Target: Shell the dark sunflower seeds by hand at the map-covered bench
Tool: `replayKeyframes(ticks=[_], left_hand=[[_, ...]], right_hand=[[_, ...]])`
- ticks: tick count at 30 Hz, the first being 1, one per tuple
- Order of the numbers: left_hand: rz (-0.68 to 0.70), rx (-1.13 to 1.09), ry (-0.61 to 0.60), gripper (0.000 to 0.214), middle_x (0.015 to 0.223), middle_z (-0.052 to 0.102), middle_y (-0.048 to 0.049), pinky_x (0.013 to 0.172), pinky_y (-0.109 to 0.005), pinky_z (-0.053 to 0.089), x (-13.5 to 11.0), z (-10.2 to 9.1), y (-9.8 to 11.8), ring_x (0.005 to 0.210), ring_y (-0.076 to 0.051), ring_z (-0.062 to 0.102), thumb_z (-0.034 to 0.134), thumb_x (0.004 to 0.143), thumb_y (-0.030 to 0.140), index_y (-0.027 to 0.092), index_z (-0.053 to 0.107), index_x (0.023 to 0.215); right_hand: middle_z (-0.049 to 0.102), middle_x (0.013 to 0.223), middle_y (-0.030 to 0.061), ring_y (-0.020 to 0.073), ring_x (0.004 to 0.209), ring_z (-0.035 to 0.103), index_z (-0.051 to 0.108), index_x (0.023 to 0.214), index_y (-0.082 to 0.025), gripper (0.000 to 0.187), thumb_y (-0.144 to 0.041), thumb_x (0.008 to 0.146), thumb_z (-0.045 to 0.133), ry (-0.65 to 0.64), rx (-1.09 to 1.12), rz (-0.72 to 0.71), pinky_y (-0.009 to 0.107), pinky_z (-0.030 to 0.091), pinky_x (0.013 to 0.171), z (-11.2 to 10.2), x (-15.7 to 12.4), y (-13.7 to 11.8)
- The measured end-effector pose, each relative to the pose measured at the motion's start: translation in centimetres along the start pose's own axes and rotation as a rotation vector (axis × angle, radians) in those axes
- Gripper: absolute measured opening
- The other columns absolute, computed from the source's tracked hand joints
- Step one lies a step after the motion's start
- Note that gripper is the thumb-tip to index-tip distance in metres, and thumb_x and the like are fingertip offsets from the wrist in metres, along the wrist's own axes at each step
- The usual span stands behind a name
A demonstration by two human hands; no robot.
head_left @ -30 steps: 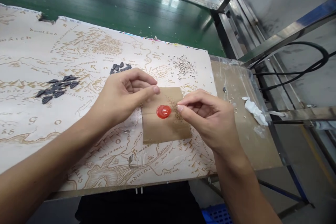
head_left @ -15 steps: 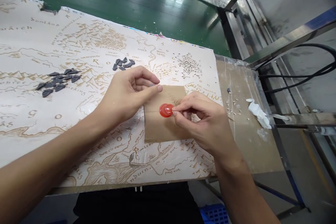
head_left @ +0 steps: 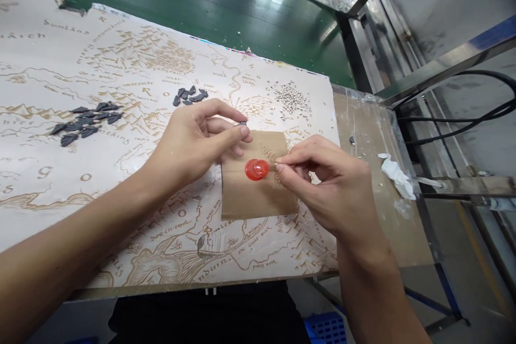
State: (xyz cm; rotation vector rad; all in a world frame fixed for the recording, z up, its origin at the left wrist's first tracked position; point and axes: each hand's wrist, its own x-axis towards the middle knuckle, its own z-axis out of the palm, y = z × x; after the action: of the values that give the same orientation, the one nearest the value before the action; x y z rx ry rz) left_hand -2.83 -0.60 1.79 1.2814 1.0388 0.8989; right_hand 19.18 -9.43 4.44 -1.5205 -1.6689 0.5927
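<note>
Got a red blob [head_left: 256, 170] on some cardboard [head_left: 245, 201], kinda mid-sheet. Pinching a little dark piece [head_left: 243, 123] with the left hand [head_left: 193, 137], around 11 o'clock from the blob. Holding the right hand [head_left: 326, 177] at 3 o'clock with fingertips close together, can't tell if gripping anything. Can spot black pieces [head_left: 190, 95] near 10, tiny silvery bits [head_left: 291, 99] near 1.

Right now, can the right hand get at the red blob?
Looks like yes: the right hand is just beside the red blob on the cardboard, nothing shows between them, and the left hand is opposite.
</note>
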Motion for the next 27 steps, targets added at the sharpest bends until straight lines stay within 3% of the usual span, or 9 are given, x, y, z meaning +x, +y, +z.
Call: replayKeyframes(ticks=[7,13,17,19,22,27], left_hand=[[-0.025,-0.002,0.024,0.009,0.093,0.087,-0.0084,0.064,-0.028,0.063,0.2,0.0,0.1,0.077,-0.019,0.081,0.085,0.096,0.025,0.019,0.084,0.104],[-0.041,-0.007,0.024,0.012,0.098,0.087,-0.0089,0.065,-0.029,0.059,0.3,0.1,0.3,0.071,-0.016,0.072,0.083,0.099,0.031,0.018,0.084,0.098],[-0.054,-0.039,0.011,0.017,0.096,0.087,-0.0084,0.068,-0.029,0.060,0.2,0.1,0.2,0.072,-0.016,0.072,0.085,0.099,0.036,0.019,0.085,0.097],[-0.055,-0.071,0.001,0.017,0.093,0.086,-0.0078,0.069,-0.029,0.061,0.2,0.0,0.0,0.071,-0.016,0.073,0.088,0.097,0.036,0.019,0.086,0.098],[-0.068,-0.115,-0.046,0.024,0.091,0.087,-0.0074,0.071,-0.030,0.064,0.2,-0.1,-0.2,0.076,-0.019,0.078,0.095,0.091,0.034,0.020,0.086,0.110],[-0.075,-0.195,-0.142,0.040,0.094,0.089,-0.0081,0.079,-0.032,0.070,0.1,0.0,-0.1,0.086,-0.023,0.086,0.103,0.085,0.040,0.020,0.083,0.114]], right_hand=[[0.073,0.097,0.0034,0.0188,0.085,0.066,0.088,0.094,-0.024,0.013,-0.011,0.094,0.083,-0.035,-0.144,0.038,0.039,0.054,0.076,-0.3,0.8,2.0],[0.072,0.100,0.0040,0.0216,0.094,0.070,0.086,0.091,-0.023,0.015,-0.010,0.095,0.081,-0.083,-0.169,0.030,0.042,0.058,0.087,0.2,0.7,2.3],[0.074,0.099,0.0037,0.0205,0.089,0.069,0.086,0.091,-0.025,0.012,-0.014,0.094,0.082,-0.056,-0.142,0.063,0.039,0.057,0.078,-0.1,0.9,2.5],[0.076,0.098,0.0037,0.0201,0.088,0.070,0.087,0.091,-0.026,0.010,-0.016,0.092,0.084,0.001,-0.060,0.086,0.038,0.056,0.072,-0.3,1.2,2.5],[0.080,0.101,0.0037,0.0218,0.095,0.076,0.085,0.089,-0.027,0.010,-0.016,0.090,0.087,0.051,0.175,0.096,0.039,0.064,0.080,-0.3,2.1,2.6],[0.084,0.117,0.0052,0.0272,0.104,0.085,0.083,0.088,-0.028,0.011,-0.030,0.088,0.094,-0.018,0.564,0.206,0.048,0.076,0.091,0.9,3.9,1.8]])
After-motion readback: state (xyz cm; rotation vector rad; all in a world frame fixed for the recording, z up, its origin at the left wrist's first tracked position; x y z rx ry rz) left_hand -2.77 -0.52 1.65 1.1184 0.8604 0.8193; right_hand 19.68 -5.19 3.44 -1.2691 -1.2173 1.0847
